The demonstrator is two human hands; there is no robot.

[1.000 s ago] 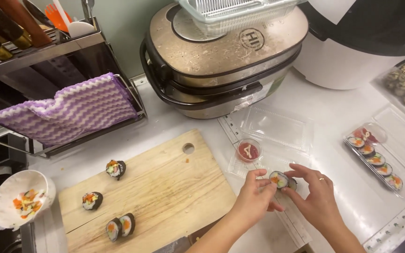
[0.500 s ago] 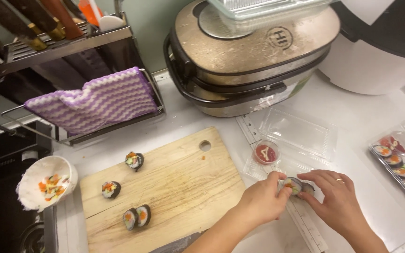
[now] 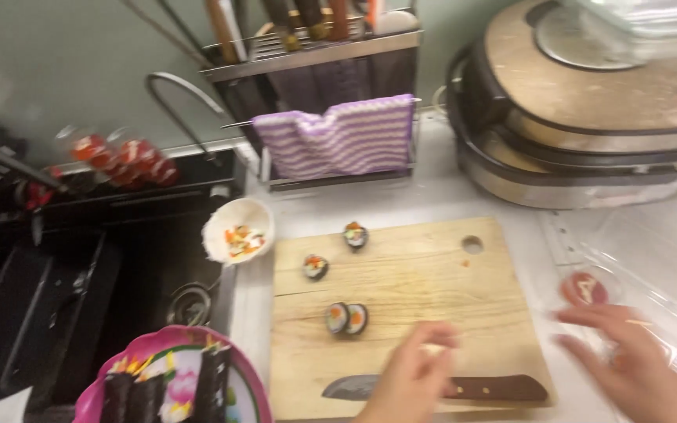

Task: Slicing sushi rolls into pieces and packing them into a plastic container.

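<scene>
Both hands have left the clear plastic tray [image 3: 667, 266], where they held a roll slice between them half a second ago, and the view has swung left to take in the sink [image 3: 119, 266]. From the head camera, the left hand [image 3: 417, 376] hovers blurred over the wooden cutting board [image 3: 417, 282], fingers loose and empty, just above the knife [image 3: 464, 387]. Two cut roll slices [image 3: 346, 318] lie just beyond its fingertips. The right hand [image 3: 628, 360] spreads open beside the board, near the small red sauce cup [image 3: 585, 288].

Home kitchen: sink [image 3: 119, 258], cutting board [image 3: 409, 305], knife rack [image 3: 315, 39].
</scene>
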